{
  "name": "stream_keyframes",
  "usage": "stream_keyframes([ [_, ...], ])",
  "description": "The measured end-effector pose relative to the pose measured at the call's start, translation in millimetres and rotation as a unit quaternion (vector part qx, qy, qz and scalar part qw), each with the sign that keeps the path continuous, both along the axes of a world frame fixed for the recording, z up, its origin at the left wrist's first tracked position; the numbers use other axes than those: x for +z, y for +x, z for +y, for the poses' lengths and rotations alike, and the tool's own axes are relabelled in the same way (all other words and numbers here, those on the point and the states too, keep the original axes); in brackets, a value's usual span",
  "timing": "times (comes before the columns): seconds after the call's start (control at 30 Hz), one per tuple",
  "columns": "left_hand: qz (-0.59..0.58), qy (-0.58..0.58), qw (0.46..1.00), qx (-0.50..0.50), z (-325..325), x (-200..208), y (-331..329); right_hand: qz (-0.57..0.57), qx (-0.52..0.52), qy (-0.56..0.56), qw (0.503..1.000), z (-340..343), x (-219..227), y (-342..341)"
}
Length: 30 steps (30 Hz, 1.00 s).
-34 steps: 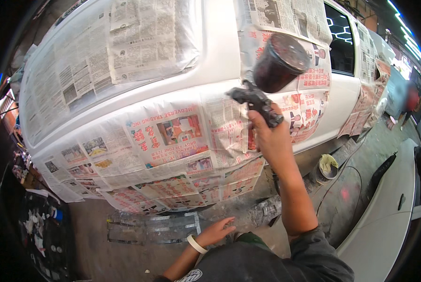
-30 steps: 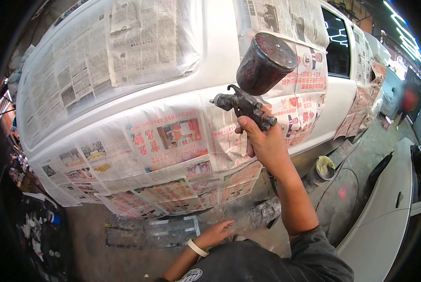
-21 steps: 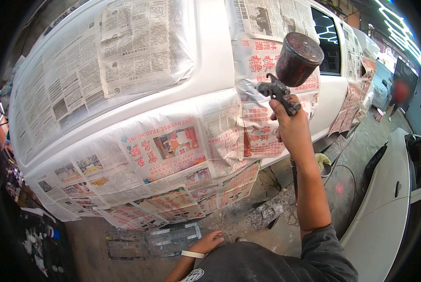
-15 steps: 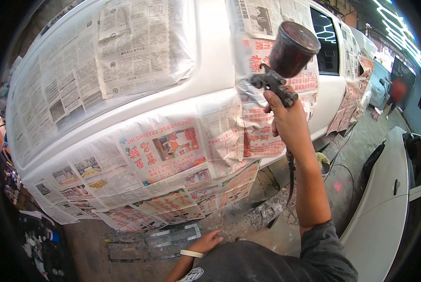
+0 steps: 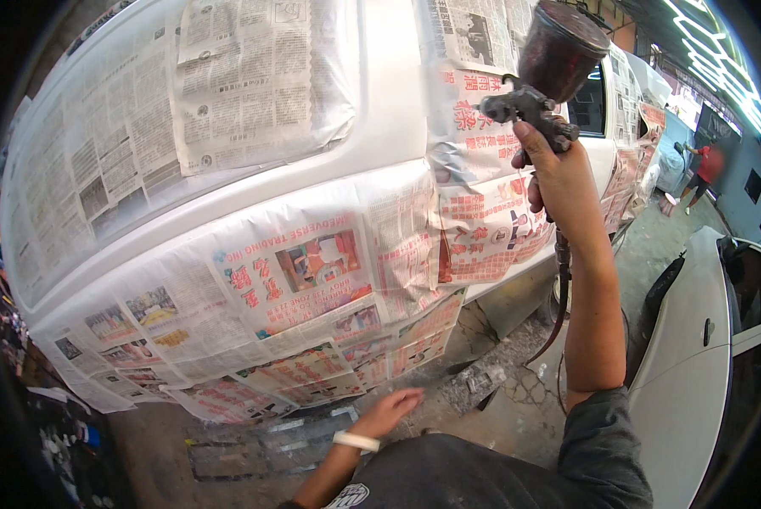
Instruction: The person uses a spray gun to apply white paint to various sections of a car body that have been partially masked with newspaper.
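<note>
White vehicle (image 5: 389, 93) (partly) beyond the upper edge

A smooth white car side (image 5: 682, 373) with a small black handle (image 5: 707, 332) is on the right. Far back, a person in a red top (image 5: 708, 165) stands near a blue-grey wall (image 5: 744, 157). Bright white light tubes (image 5: 720, 72) shine above. A flat dark frame (image 5: 263, 450) lies on the dirty brown floor (image 5: 153, 437).

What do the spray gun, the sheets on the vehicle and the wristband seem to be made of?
Spray gun: probably metal, dark and stained, with hard-edged knobs.
Sheets: apparently newsprint, matte; printed columns and creases show.
Wristband: perhaps rubber or plastic; smooth, pale, no weave visible.
</note>
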State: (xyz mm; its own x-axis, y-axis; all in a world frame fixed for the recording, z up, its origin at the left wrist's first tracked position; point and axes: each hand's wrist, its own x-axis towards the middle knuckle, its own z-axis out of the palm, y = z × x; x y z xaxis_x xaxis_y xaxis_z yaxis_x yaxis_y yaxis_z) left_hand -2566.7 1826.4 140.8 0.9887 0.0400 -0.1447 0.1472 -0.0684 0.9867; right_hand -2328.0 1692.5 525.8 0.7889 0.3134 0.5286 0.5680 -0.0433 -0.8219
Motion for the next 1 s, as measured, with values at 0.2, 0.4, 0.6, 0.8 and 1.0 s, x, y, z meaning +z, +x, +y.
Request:
stream_keyframes([
  [0.2, -0.261, -0.120, 0.958, -0.009, -25.6, 210.7, 126.2, 0.013, 0.039, 0.047, 0.998, 16.8, -6.9, -14.0],
  [0.4, -0.321, -0.306, 0.893, -0.076, -33.4, 272.9, 165.4, 0.017, 0.117, 0.009, 0.993, 27.1, 15.7, -39.3],
  [0.6, -0.327, -0.362, 0.862, -0.140, -45.2, 283.0, 197.9, -0.015, 0.062, -0.011, 0.998, 14.1, 27.1, -17.4],
  [0.8, -0.288, -0.379, 0.862, -0.172, -59.0, 294.7, 225.8, -0.027, -0.022, 0.012, 0.999, 4.7, 32.7, -2.3],
  [1.0, -0.315, -0.369, 0.865, -0.129, -43.4, 308.1, 219.6, -0.056, 0.031, -0.002, 0.998, 21.2, 49.2, -2.4],
])
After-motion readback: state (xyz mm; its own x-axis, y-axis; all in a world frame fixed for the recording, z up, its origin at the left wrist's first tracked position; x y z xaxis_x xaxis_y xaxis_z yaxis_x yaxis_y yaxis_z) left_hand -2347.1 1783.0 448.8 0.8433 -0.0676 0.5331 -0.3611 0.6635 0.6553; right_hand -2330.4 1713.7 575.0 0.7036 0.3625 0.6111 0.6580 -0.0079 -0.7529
